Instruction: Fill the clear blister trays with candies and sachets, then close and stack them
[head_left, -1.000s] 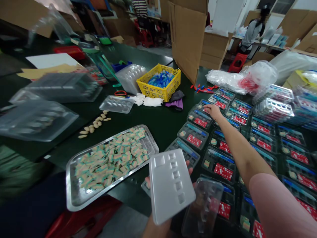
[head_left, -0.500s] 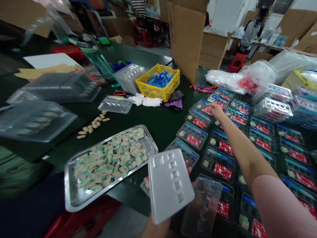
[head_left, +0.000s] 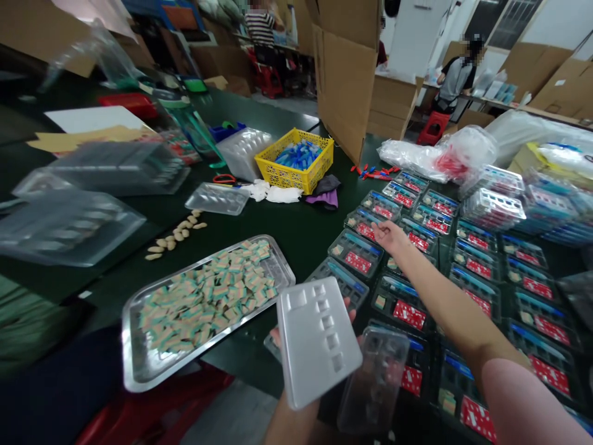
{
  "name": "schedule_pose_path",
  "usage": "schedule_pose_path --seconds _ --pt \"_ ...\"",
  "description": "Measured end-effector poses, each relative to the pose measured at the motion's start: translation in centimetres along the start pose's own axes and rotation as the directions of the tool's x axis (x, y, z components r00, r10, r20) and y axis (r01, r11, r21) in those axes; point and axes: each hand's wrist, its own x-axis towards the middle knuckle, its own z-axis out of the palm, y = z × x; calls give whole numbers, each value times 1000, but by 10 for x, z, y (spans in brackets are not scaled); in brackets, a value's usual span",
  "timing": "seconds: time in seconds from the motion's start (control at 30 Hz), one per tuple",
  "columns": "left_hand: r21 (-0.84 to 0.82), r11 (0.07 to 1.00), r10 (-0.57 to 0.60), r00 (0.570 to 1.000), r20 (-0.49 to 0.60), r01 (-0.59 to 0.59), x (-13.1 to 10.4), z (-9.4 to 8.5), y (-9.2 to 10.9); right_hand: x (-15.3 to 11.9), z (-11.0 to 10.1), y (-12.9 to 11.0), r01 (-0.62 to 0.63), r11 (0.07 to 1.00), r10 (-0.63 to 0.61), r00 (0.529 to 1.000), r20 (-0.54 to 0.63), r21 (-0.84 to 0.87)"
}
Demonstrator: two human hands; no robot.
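Note:
My left hand (head_left: pixel 351 310) holds a stack of clear plastic blister covers (head_left: pixel 319 343) from below, its molded pockets facing up; most of the fingers are hidden beneath. My right hand (head_left: pixel 389 236) is stretched out above the rows of filled plastic trays, fingers loosely apart and nothing seen in them. Just beyond its fingertips lies a filled tray (head_left: pixel 364 224) with a red white-dotted packet and a blue long piece. Another filled tray (head_left: pixel 356 252) sits nearer. A loose clear cover (head_left: pixel 375 377) lies beside the held stack, over a filled tray.
A metal tray (head_left: pixel 134 364) holds many small sponge-like blocks. Behind it are beige oval pieces (head_left: pixel 178 235), a clear cover (head_left: pixel 217 198) and a yellow basket (head_left: pixel 296 179) of blue items. Stacked packs (head_left: pixel 493 207) and plastic bags (head_left: pixel 417 157) stand at right. People sit farther back.
My right hand has drawn back toward me and slightly left, away from a far tray where its fingers were touching a cover. The held stack has barely moved. The view has shifted slightly.

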Motion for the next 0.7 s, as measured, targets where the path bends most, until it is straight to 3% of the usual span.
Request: schedule_pose_path --seconds 0.13,0.37,0.53,0.57,0.63,0.7 --pt "-21 998 53 992 110 -51 4 -4 -2 -10 13 28 11 1000 -11 1000 -3 0" --pt "-3 996 85 992 93 -85 0 3 -4 -20 34 45 8 1000 -7 995 97 -18" --pt "-11 999 54 993 100 -53 0 4 -3 -35 30 48 -53 994 71 977 201 -93" --pt "-14 999 53 994 99 -51 0 4 -3 -37 27 47 -24 989 59 970 236 -148" --pt "-10 998 57 993 100 -56 1 3 -3 -37 20 39 187 909 -66 947 315 -372" --pt "7 998 64 993 95 -65 1 1 -3 -32 13 27 443 693 -238 886 399 -569"
